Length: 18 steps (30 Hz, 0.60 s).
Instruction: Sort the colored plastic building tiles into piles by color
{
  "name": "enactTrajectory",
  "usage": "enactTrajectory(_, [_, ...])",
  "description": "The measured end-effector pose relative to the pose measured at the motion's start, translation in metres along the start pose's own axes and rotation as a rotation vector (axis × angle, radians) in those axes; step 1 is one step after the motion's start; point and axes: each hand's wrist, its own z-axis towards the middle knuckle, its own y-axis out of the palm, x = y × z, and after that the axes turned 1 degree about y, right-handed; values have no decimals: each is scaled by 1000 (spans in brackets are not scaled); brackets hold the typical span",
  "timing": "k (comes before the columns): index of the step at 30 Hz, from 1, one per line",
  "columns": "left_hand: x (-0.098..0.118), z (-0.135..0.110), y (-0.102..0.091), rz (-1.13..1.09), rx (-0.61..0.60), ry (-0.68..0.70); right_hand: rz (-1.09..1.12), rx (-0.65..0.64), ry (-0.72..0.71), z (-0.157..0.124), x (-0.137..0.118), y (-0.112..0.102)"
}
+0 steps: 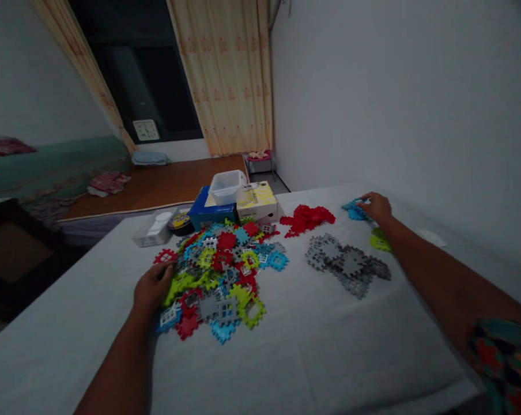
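Head view: the left hand point(152, 286) is laid palm-down on the near-left edge of the mixed pile point(226, 271), a heap of interlocking plastic tiles in red, blue, green and grey spread on the white sheet point(329, 346). Its fingers are curled loosely over a green tile point(178, 283) at the edge of the pile; whether that tile is gripped cannot be told. The right hand point(376, 206) is extended to the far right, well apart from the mixed pile, and is set palm-down with its fingertips on the blue tiles point(352, 212), a small group lying near the wall. Whether one of them is pinched cannot be told. Separate single-colour groups are laid out between the two hands: the red tiles point(307, 219) near the blue tiles, the grey tiles point(347, 263) closer to the camera, and the lime tiles point(379, 241) just beside the right wrist. Behind the mixed pile, a blue box point(206, 214) and a yellow-and-white box point(257, 202) are placed side by side, with a clear container point(226, 185) resting on top.
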Motion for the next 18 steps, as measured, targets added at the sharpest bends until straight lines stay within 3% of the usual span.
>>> enactTrajectory(2, [-1,-1,1,-14,-5,-3,-36,28,13,7,11,8])
enactTrajectory(5, [-2,-2,1,-24,6,7,-97,-34,50,10,17,13])
enactTrajectory(8, [-2,-3,2,-19,23,30,-111,-33,49,5,3,8])
enactTrajectory(10, [0,-3,2,-13,24,34,-53,-7,-38,-8,-22,1])
enactTrajectory(12, [2,-3,2,-9,23,25,55,-43,-220,-31,-59,-6])
enactTrajectory(15, [5,-5,2,-17,33,25,245,-231,-539,-87,-122,-13])
enactTrajectory(18, [8,-7,1,-30,42,34,365,-501,-774,-156,-172,-14])
